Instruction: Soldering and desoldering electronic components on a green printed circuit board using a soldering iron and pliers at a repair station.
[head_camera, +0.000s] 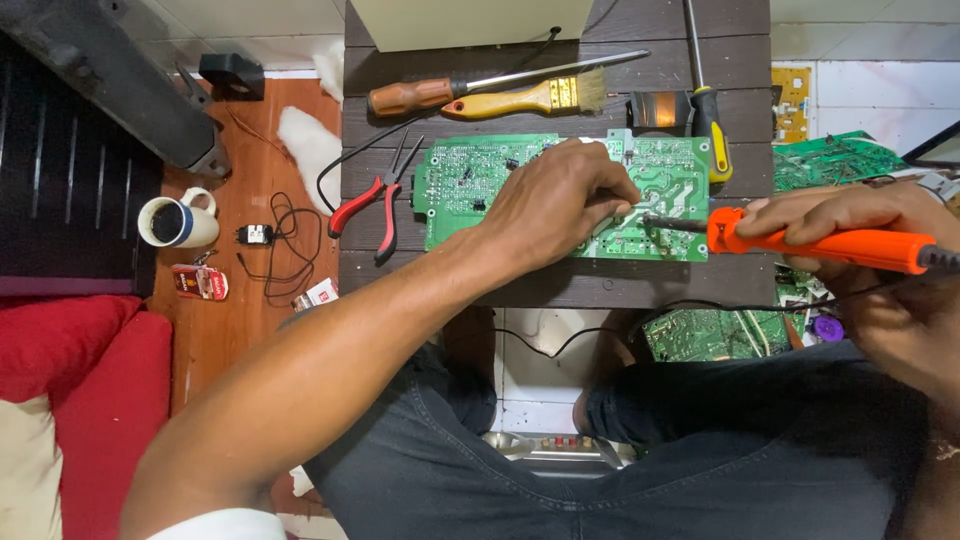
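Note:
A green circuit board (470, 185) lies solder side up on a dark wooden table (560, 285). My left hand (560, 200) rests on the board's middle with fingers pinched together; whether they hold a thin wire is too small to tell. My right hand (850, 225) grips an orange soldering iron (820, 243). Its dark tip points left and touches the board close to my left fingertips.
Red-handled pliers (365, 210) lie left of the board. Behind it lie a brown-handled screwdriver (420, 96), a yellow-handled brush (520, 98) and a yellow-and-black screwdriver (712, 125). More green boards (830, 160) are at right. A mug (175, 222) stands on the floor at left.

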